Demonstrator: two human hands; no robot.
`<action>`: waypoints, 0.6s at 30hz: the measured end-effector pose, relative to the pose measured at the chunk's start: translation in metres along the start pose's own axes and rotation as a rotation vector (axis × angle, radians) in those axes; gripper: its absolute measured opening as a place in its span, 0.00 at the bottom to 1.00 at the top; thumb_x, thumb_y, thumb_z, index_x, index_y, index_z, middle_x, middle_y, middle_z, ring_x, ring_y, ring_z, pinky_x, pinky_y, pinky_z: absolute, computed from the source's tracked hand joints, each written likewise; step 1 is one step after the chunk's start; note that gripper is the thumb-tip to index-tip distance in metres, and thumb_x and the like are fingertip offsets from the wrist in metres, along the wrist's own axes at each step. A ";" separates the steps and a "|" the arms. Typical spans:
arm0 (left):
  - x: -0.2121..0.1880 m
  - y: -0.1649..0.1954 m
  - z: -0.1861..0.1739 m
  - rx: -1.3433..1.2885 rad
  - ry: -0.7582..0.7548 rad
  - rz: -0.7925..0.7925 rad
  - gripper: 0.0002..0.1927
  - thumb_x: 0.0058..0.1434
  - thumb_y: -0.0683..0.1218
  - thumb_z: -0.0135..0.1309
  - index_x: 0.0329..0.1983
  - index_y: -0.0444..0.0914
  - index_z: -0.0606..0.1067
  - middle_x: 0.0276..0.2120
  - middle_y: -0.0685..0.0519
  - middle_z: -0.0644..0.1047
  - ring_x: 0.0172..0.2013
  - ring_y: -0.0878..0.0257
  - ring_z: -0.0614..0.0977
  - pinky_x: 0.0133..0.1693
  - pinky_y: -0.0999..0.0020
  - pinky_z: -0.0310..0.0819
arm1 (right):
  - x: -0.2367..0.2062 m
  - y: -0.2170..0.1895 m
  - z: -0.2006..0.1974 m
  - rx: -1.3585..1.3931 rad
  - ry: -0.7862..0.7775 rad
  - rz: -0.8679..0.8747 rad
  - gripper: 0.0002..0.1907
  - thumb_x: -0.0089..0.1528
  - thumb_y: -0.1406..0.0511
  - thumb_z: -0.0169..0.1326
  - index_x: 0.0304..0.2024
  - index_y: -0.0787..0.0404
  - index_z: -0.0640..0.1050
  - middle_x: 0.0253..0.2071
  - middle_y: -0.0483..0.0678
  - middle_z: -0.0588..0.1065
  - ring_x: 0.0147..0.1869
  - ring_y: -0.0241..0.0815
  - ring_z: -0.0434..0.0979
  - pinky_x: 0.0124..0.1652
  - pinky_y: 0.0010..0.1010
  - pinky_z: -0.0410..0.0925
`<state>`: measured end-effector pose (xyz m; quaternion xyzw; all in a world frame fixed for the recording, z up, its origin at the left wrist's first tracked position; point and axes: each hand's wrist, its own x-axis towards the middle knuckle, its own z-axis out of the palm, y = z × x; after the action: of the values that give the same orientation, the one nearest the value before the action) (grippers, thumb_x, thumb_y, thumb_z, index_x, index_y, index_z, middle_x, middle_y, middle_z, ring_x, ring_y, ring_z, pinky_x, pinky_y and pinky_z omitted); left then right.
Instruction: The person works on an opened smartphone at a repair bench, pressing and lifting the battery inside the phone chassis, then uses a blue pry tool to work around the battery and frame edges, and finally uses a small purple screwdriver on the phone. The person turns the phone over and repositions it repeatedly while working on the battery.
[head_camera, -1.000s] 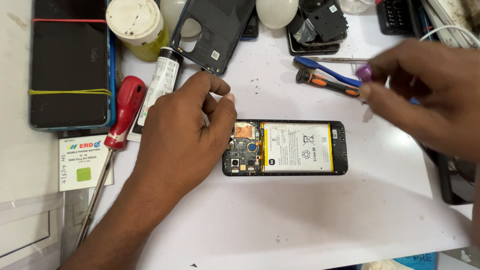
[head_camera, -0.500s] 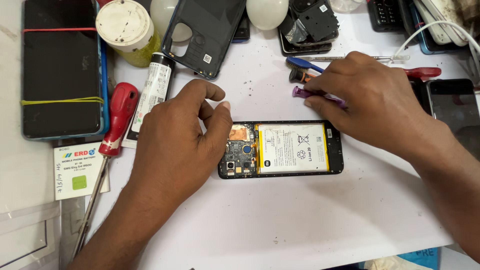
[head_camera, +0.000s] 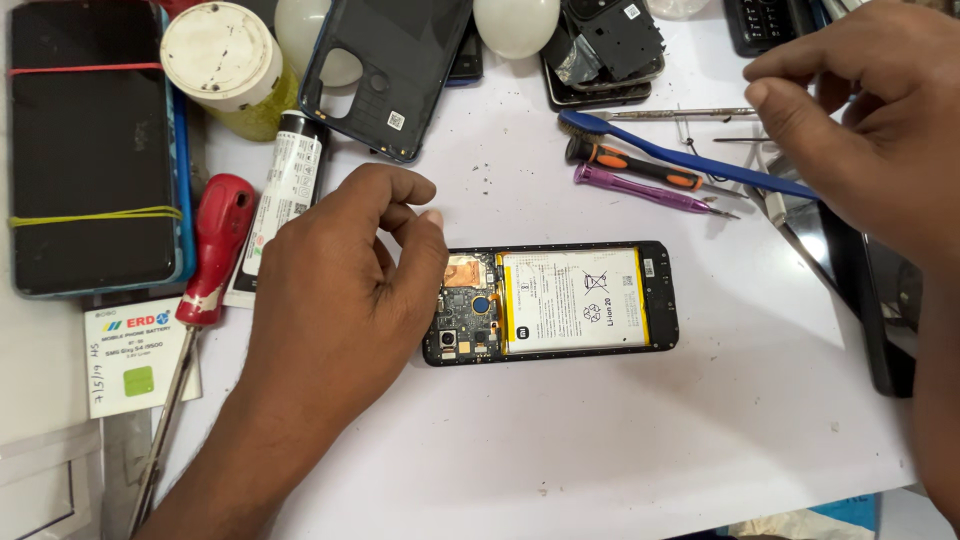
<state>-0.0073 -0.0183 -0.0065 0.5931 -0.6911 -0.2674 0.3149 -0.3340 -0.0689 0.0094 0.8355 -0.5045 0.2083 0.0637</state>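
Observation:
An opened phone (head_camera: 580, 300) lies back up in the middle of the white table (head_camera: 600, 440), its white battery and circuit board showing. My left hand (head_camera: 340, 290) rests over the phone's left end with curled fingers and holds it there. My right hand (head_camera: 870, 130) hovers at the upper right, fingers loosely bent and apart, with nothing in it. Below and left of that hand lie a purple tool (head_camera: 640, 188), an orange-and-black screwdriver (head_camera: 630, 165) and a blue-handled brush (head_camera: 680, 160).
A dark back cover (head_camera: 390, 60), a white-lidded jar (head_camera: 225, 60), a glue tube (head_camera: 285, 190) and a red screwdriver (head_camera: 215, 250) lie at the upper left. A phone bound with rubber bands (head_camera: 90, 140) sits far left. Another dark device (head_camera: 860, 270) lies at the right edge.
My right hand set the purple tool down beside the screwdriver and brush, then lifted away to the upper right. My left hand has stayed on the phone's left end.

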 end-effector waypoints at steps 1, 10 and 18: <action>0.000 0.000 0.000 0.000 0.001 0.001 0.12 0.63 0.44 0.54 0.46 0.33 0.77 0.29 0.50 0.82 0.18 0.66 0.79 0.20 0.68 0.71 | -0.001 0.002 0.001 -0.018 -0.001 -0.005 0.06 0.72 0.70 0.62 0.45 0.69 0.83 0.33 0.54 0.76 0.34 0.41 0.76 0.30 0.29 0.67; 0.000 0.001 0.001 -0.007 -0.002 -0.002 0.12 0.62 0.42 0.53 0.47 0.32 0.77 0.31 0.51 0.83 0.17 0.67 0.78 0.19 0.69 0.70 | -0.006 0.017 0.007 0.017 -0.034 0.083 0.13 0.71 0.63 0.59 0.40 0.69 0.82 0.29 0.54 0.75 0.31 0.42 0.75 0.30 0.31 0.67; 0.001 0.002 0.001 0.005 -0.029 -0.043 0.13 0.62 0.41 0.52 0.48 0.33 0.77 0.31 0.51 0.83 0.18 0.68 0.79 0.18 0.70 0.72 | -0.013 0.022 0.004 0.023 -0.015 0.078 0.16 0.80 0.63 0.51 0.46 0.70 0.82 0.31 0.54 0.77 0.34 0.43 0.78 0.35 0.31 0.70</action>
<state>-0.0098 -0.0185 -0.0055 0.6048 -0.6833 -0.2809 0.2974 -0.3573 -0.0700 -0.0018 0.8175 -0.5346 0.2103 0.0424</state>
